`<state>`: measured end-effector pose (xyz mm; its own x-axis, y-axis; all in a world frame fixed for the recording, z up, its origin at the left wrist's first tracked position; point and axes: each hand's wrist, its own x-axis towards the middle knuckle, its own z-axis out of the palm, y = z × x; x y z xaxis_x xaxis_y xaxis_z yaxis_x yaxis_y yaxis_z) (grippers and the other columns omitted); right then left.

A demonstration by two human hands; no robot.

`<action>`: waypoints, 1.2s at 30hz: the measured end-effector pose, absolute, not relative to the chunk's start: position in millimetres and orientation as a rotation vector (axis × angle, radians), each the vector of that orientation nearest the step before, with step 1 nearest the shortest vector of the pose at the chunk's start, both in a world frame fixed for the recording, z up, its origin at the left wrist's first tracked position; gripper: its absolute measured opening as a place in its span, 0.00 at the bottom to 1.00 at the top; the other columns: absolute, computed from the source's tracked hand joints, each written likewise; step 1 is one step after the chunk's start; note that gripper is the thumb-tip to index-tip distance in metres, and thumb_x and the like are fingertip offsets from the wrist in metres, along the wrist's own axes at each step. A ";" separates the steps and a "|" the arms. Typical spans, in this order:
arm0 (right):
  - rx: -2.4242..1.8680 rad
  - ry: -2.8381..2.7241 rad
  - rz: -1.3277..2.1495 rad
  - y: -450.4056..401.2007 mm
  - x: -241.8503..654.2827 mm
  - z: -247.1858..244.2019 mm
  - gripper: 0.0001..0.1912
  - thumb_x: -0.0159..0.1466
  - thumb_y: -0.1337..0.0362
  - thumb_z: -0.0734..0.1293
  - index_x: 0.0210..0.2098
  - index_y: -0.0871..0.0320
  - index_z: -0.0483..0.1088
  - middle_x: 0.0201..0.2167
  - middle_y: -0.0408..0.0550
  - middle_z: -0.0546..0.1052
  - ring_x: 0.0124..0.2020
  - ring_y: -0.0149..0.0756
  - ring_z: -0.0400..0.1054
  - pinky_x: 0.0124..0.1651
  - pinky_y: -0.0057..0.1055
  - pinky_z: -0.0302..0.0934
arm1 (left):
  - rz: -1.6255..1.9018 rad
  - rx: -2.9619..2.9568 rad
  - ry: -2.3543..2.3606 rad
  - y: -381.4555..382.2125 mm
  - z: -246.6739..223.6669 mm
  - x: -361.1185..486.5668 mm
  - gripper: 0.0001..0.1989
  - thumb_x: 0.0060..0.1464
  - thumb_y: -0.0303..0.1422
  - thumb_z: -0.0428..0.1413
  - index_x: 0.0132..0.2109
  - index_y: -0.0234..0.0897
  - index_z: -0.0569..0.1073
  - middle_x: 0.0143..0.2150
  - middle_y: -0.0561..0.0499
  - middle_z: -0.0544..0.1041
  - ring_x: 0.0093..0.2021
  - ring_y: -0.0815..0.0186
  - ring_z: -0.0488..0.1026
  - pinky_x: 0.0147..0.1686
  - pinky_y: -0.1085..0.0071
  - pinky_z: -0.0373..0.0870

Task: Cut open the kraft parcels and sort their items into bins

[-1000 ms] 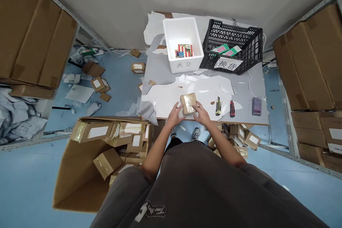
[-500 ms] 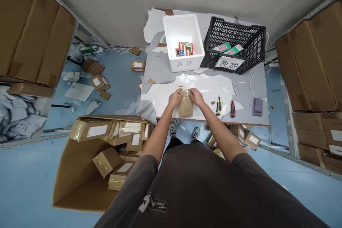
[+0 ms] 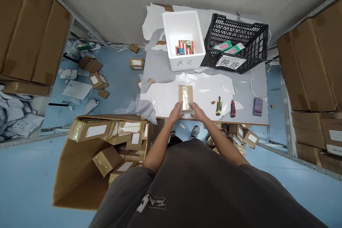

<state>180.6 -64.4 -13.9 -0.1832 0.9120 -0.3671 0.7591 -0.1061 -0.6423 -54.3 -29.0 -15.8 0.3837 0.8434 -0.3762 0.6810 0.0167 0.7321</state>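
Holds a taped carton (image 3: 185, 96) at its near corners between a part-curled left hand (image 3: 175, 112) and part-curled right hand (image 3: 198, 112), over the tabletop's (image 3: 247, 87) front, apparently positioning it, and likely needs even two-sided pressure for any turn.

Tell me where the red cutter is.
In the head view, the red cutter lies on the right of the table, near its front edge, just right of the yellow cutter.

Matt brown cardboard box (image 3: 182, 92) with glossy tape (image 3: 186, 98); smooth black plastic crate (image 3: 263, 44).
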 end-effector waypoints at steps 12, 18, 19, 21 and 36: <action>-1.867 -1.900 0.840 -12.8 173.8 35.4 0.29 0.79 0.60 0.56 0.77 0.52 0.66 0.63 0.55 0.80 0.62 0.52 0.75 0.67 0.48 0.69 | 0.465 1.798 1.601 14.2 35.5 -41.3 0.28 0.76 0.40 0.50 0.77 0.42 0.68 0.62 0.39 0.81 0.64 0.48 0.76 0.67 0.54 0.70; -2.045 -1.708 0.997 50.7 168.8 36.4 0.31 0.78 0.59 0.57 0.78 0.53 0.63 0.59 0.54 0.83 0.57 0.53 0.78 0.63 0.50 0.71 | 0.410 1.506 1.555 64.1 27.8 -28.7 0.37 0.73 0.38 0.52 0.83 0.40 0.54 0.67 0.40 0.79 0.55 0.51 0.81 0.61 0.55 0.75; -2.033 -1.681 0.997 54.0 169.1 35.1 0.31 0.78 0.58 0.58 0.78 0.53 0.63 0.60 0.54 0.82 0.57 0.53 0.78 0.63 0.50 0.71 | 0.457 1.472 1.550 65.1 24.5 -30.8 0.37 0.73 0.39 0.52 0.83 0.40 0.54 0.69 0.39 0.78 0.54 0.53 0.81 0.61 0.56 0.75; -1.977 -1.667 0.962 51.2 172.8 33.5 0.31 0.77 0.57 0.58 0.77 0.55 0.64 0.65 0.57 0.79 0.57 0.53 0.77 0.65 0.52 0.71 | 0.574 1.451 1.572 59.6 19.0 -40.4 0.34 0.74 0.41 0.50 0.81 0.40 0.59 0.71 0.38 0.76 0.56 0.54 0.80 0.63 0.56 0.75; -1.714 -1.754 0.876 -35.9 161.9 18.1 0.29 0.76 0.63 0.58 0.73 0.52 0.70 0.77 0.54 0.66 0.76 0.49 0.63 0.76 0.52 0.64 | 0.681 1.678 1.546 -14.3 10.3 -40.3 0.23 0.74 0.40 0.55 0.71 0.44 0.74 0.60 0.40 0.78 0.59 0.54 0.79 0.63 0.59 0.75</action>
<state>161.9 -35.9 18.1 -0.0537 0.9963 -0.0667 0.6514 -0.0157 -0.7585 -40.3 -14.3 10.3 0.1321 0.9862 -0.1003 0.5919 0.0027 0.8060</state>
